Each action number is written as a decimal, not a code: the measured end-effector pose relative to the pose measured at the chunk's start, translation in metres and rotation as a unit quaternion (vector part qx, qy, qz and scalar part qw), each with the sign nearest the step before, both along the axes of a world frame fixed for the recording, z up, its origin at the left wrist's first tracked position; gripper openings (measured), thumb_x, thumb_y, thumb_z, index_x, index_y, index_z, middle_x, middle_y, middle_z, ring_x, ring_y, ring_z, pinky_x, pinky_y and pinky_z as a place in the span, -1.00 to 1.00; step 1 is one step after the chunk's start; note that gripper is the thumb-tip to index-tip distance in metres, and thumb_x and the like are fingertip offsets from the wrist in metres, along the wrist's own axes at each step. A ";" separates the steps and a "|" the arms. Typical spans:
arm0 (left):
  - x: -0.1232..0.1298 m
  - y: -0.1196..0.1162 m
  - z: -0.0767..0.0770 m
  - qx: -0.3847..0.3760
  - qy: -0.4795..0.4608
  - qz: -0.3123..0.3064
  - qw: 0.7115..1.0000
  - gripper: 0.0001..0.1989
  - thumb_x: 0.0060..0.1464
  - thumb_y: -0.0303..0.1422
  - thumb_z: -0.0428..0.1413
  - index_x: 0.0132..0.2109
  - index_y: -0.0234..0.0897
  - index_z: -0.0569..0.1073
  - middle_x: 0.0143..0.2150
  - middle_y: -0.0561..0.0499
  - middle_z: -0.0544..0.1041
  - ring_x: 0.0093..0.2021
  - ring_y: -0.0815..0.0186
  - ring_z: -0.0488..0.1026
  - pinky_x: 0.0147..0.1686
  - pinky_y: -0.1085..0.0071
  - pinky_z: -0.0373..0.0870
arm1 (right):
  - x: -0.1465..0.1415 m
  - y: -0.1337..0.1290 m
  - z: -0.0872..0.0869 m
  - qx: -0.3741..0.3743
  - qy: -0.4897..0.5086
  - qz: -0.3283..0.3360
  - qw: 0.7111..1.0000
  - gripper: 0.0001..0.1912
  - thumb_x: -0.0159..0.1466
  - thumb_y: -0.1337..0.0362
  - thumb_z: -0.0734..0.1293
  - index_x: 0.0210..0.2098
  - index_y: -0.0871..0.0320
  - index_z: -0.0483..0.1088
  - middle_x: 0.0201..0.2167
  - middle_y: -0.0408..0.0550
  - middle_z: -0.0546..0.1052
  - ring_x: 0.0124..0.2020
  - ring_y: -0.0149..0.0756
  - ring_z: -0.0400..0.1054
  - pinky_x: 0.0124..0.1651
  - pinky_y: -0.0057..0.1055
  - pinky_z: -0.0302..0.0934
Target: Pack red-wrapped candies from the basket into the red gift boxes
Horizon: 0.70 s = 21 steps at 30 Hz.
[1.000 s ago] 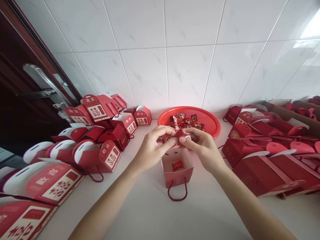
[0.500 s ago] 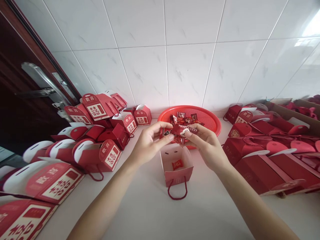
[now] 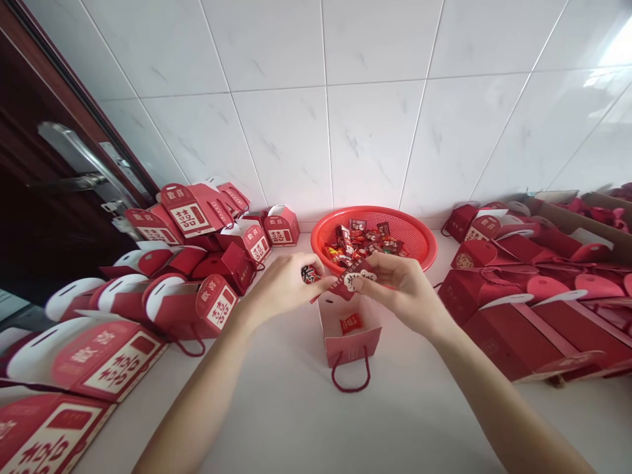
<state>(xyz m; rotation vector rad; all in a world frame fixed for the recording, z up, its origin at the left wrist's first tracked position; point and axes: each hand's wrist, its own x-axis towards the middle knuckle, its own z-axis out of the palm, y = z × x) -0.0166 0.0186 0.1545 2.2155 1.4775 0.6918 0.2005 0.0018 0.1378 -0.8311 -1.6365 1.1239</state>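
Note:
Between the thumb and fingers of my right hand (image 3: 407, 286) is a dark red wrapped candy (image 3: 351, 282) with a white patch and light lettering. My left hand (image 3: 281, 286) is closed on another red wrapped candy (image 3: 309, 274) with a black character, partly covered by the fingers. Its thumb tip meets the left edge of the right hand's candy. Below both hands stands an open red gift box (image 3: 351, 349) with a rope handle hanging at the front. One small bright red candy (image 3: 351, 322) lies inside it.
Behind my hands, a red plastic basket (image 3: 428, 245) holds several wrapped candies (image 3: 368, 237) against the tiled wall. Red gift boxes (image 3: 192, 306) are crowded and stacked on the left. More red boxes (image 3: 513, 336) line the right, with a cardboard carton (image 3: 557, 212) behind. A door handle (image 3: 83, 151) is far left.
My hands have moved slightly lower and apart, separating the candies. The left hand has turned and shifted left with its candy; the right's candy has tilted. More basket candies now show.

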 end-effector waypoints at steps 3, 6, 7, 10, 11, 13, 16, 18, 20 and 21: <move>0.001 -0.003 -0.003 -0.026 0.058 -0.014 0.998 -0.81 0.05 -0.18 0.15 -0.39 -0.18 0.50 -0.47 0.07 0.58 -0.42 0.23 0.48 -0.41 0.40 0.27 | -0.001 -0.001 -0.002 0.047 -0.075 0.006 0.996 -0.88 0.24 0.22 0.40 -0.39 0.12 0.46 -0.42 -0.13 0.52 -0.38 -0.30 0.37 -0.35 -0.37 0.26; 0.001 -0.006 -0.004 -0.037 0.097 -0.025 0.994 -0.76 -0.03 -0.11 0.22 -0.29 -0.15 0.56 -0.34 0.03 0.63 -0.34 0.17 0.52 -0.40 0.39 0.28 | -0.001 -0.003 -0.003 0.058 -0.121 0.016 0.991 -0.99 0.24 0.30 0.37 -0.32 0.07 0.46 -0.44 -0.16 0.52 -0.43 -0.31 0.35 -0.39 -0.38 0.20; 0.001 -0.008 -0.003 -0.043 0.111 -0.030 0.992 -0.72 -0.07 -0.08 0.25 -0.27 -0.14 0.58 -0.32 0.03 0.63 -0.33 0.16 0.52 -0.40 0.40 0.27 | 0.000 -0.004 -0.004 0.056 -0.139 0.021 0.988 -0.96 0.24 0.32 0.36 -0.31 0.06 0.46 -0.44 -0.16 0.53 -0.44 -0.31 0.36 -0.39 -0.38 0.19; 0.002 -0.012 -0.003 -0.064 0.137 -0.046 0.987 -0.78 -0.10 -0.10 0.25 -0.35 -0.12 0.58 -0.42 0.06 0.59 -0.38 0.19 0.50 -0.44 0.41 0.21 | 0.001 -0.005 -0.004 0.064 -0.196 0.027 0.978 -0.93 0.23 0.35 0.34 -0.31 0.07 0.47 -0.41 -0.14 0.55 -0.41 -0.29 0.38 -0.39 -0.38 0.17; 0.003 -0.013 -0.003 -0.062 0.134 -0.046 0.988 -0.82 -0.09 -0.14 0.23 -0.39 -0.11 0.57 -0.46 0.07 0.56 -0.42 0.21 0.48 -0.45 0.41 0.19 | 0.001 -0.005 -0.004 0.070 -0.210 0.027 0.975 -0.93 0.23 0.35 0.33 -0.31 0.07 0.46 -0.40 -0.14 0.55 -0.40 -0.29 0.38 -0.38 -0.38 0.17; 0.003 -0.013 -0.003 -0.046 0.120 -0.042 0.991 -0.88 -0.09 -0.21 0.19 -0.46 -0.12 0.55 -0.54 0.08 0.50 -0.48 0.24 0.43 -0.47 0.40 0.16 | 0.002 -0.005 -0.004 0.078 -0.232 0.028 0.969 -0.92 0.23 0.36 0.33 -0.31 0.07 0.47 -0.41 -0.14 0.56 -0.41 -0.29 0.39 -0.38 -0.38 0.17; 0.004 -0.013 -0.002 -0.023 0.113 -0.044 0.992 -0.79 -0.03 -0.28 0.11 -0.57 -0.16 0.47 -0.60 0.06 0.42 -0.55 0.30 0.35 -0.50 0.39 0.12 | 0.005 -0.005 -0.004 0.089 -0.248 0.037 0.964 -0.82 0.21 0.41 0.31 -0.27 0.04 0.50 -0.42 -0.14 0.58 -0.44 -0.29 0.39 -0.39 -0.37 0.17; 0.005 -0.014 0.000 -0.008 0.125 -0.048 0.991 -0.69 0.03 -0.31 0.05 -0.64 -0.21 0.38 -0.58 0.04 0.37 -0.56 0.33 0.30 -0.52 0.38 0.08 | 0.008 -0.006 -0.003 0.096 -0.250 0.046 0.962 -0.75 0.19 0.46 0.30 -0.27 0.01 0.53 -0.43 -0.15 0.58 -0.47 -0.29 0.38 -0.40 -0.38 0.16; 0.005 -0.016 0.003 0.002 0.130 -0.061 0.990 -0.66 0.07 -0.34 0.02 -0.65 -0.24 0.32 -0.53 0.04 0.35 -0.56 0.38 0.27 -0.53 0.38 0.06 | 0.012 -0.007 -0.001 0.104 -0.250 0.044 0.962 -0.72 0.17 0.49 0.29 -0.29 0.00 0.54 -0.46 -0.16 0.57 -0.50 -0.30 0.36 -0.43 -0.39 0.15; 0.006 -0.017 0.005 0.006 0.127 -0.072 0.989 -0.66 0.08 -0.35 0.02 -0.64 -0.25 0.32 -0.50 0.05 0.35 -0.56 0.40 0.26 -0.53 0.39 0.06 | 0.013 -0.008 0.001 0.109 -0.248 0.040 0.962 -0.72 0.17 0.49 0.30 -0.30 0.00 0.55 -0.48 -0.16 0.56 -0.52 -0.31 0.35 -0.44 -0.39 0.14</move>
